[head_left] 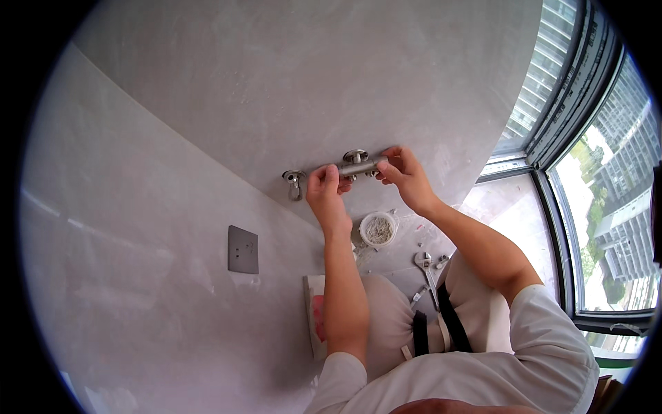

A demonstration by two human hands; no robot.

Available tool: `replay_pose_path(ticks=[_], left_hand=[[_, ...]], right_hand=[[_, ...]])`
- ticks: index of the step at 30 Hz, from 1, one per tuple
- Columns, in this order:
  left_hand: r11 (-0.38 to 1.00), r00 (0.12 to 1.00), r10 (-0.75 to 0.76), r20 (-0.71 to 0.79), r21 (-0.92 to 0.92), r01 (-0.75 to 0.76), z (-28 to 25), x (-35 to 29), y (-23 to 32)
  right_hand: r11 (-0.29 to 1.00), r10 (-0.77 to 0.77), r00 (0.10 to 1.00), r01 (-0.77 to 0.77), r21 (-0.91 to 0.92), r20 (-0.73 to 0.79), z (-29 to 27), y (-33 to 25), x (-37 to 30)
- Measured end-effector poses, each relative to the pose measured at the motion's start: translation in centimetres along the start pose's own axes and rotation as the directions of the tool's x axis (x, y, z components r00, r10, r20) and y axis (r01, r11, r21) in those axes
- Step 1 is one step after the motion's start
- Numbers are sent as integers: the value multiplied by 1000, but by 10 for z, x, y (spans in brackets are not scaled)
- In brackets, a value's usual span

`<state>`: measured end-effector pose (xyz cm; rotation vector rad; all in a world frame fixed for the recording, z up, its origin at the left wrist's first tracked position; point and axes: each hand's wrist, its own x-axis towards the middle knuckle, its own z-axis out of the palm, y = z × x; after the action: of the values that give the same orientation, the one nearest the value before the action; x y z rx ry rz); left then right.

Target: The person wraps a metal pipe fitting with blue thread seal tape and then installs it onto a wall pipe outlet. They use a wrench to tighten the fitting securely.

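Room: Grey back wall point(310, 76) and grey left wall point(145, 214) meet along a long corner seam, with a dark-framed window point(536, 160) beyond the back wall's right edge and tall buildings visible through its panes.
Metal bar fitting: held roughly level between two bare hands, low on the back wall, well right of the corner seam and just in front of a round metal flange point(356, 154); whether it touches the flange cannot be told.
Left hand: pinching the bar's left end between thumb and fingers, the hand point(327, 195) near the corner seam.
Right hand: pinching the bar's right end, thumb below and fingers above, the hand point(412, 185) toward the window edge.
Wall outlet: a second metal fitting point(294, 179) with a round flange, beside the corner seam.
Floor: below the back wall's lower edge, a white tub point(380, 245) of pale, small pieces; nearer the person, an adjustable wrench point(431, 279) lies beside the legs, small metal parts point(443, 262) close by.
Left wall: a dark rectangular panel point(248, 241) with small openings; at the wall's foot, a pale package point(314, 286) with a red patch.
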<state>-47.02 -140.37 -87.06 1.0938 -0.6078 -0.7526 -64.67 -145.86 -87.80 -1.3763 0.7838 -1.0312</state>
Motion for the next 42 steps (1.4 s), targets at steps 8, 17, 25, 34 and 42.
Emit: replay_pose_path(ticks=[8,17,25,34,42], left_hand=[[999,998,52,26,-13,-52,-1,-2,-6],[996,996,88,-10,-13,-88,1,-2,-10],[995,996,88,-17,-46,-89,4,-4,-10],[989,995,50,-88,-135,-61,10,-14,-17],[922,986,-117,117,-357,152,3,-12,-20]], right_hand=[[956,186,965,-222,193,187,-1,-4,-3],[962,191,978,-204,182,87,6,-3,-2],[965,185,979,-198,173,84,6,-6,-2],[970,199,978,-205,130,57,-3,-12,1],[992,-113,991,109,-70,-66,6,-5,2]])
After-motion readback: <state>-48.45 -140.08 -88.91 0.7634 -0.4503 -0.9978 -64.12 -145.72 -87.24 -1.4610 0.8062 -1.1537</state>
